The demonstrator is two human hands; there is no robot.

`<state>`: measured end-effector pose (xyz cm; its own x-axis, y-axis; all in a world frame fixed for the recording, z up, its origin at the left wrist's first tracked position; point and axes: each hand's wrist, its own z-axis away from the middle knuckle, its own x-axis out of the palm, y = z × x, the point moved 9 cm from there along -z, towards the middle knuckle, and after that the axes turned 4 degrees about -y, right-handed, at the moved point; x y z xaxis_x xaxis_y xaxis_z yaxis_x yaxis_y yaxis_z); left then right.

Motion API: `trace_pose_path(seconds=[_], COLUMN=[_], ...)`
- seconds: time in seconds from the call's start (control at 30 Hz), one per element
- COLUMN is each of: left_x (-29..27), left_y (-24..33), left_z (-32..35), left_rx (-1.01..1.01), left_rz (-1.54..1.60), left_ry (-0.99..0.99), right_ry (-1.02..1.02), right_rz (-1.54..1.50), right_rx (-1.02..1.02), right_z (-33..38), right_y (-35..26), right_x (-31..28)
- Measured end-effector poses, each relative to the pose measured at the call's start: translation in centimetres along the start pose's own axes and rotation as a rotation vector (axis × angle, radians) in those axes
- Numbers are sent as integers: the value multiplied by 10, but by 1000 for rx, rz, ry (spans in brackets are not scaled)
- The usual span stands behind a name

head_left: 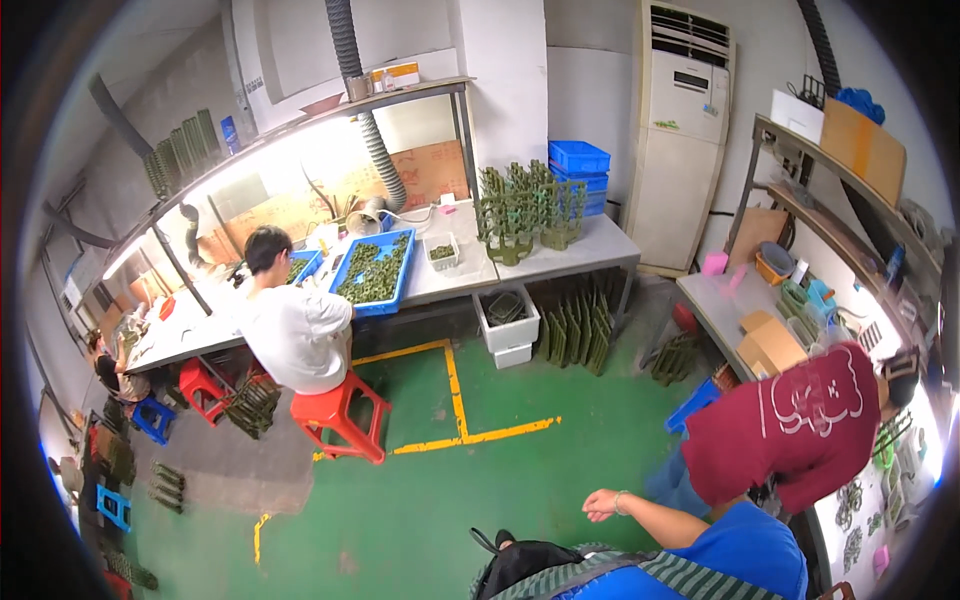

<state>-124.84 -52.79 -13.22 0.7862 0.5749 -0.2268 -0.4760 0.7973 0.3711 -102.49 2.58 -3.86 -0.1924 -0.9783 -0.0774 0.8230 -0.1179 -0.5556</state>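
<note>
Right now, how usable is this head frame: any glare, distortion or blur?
Head view: strong fisheye bend with a black rim; the lamp strip over the workbench blows out to white; the green floor is evenly lit; the one hand in view is sharp enough, open and empty.

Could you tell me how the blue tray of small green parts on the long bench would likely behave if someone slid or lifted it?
The blue tray looks like rigid plastic, so it probably slides flat on the bench. Heaped with green parts, it is likely heavy. One end overhangs the bench edge, so it might tip.
</note>
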Motion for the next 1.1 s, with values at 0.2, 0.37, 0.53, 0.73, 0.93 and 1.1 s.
trace_pose_path(seconds=[0.2,0.37,0.53,0.73,0.93,1.1], left_x=[-113,-177,-96,-55,-76,-78], left_y=[264,548,763,844,926,986], left_z=[-95,-138,-113,-131,-122,-125], left_rx=[340,745,939,796,807,834], left_rz=[-784,-88,128,81,170,240], left_ry=[71,292,-49,-96,33,-32], right_ry=[144,773,1293,1294,791,725], right_rz=[-10,148,405,702,1144,1305], right_rx=[-522,-770,-1021,-769,-337,-267], right_z=[-40,-31,-23,-109,-184,-179], right_y=[-251,-461,-636,-806,-848,-862], right_x=[-133,-309,-476,-622,-660,-646])
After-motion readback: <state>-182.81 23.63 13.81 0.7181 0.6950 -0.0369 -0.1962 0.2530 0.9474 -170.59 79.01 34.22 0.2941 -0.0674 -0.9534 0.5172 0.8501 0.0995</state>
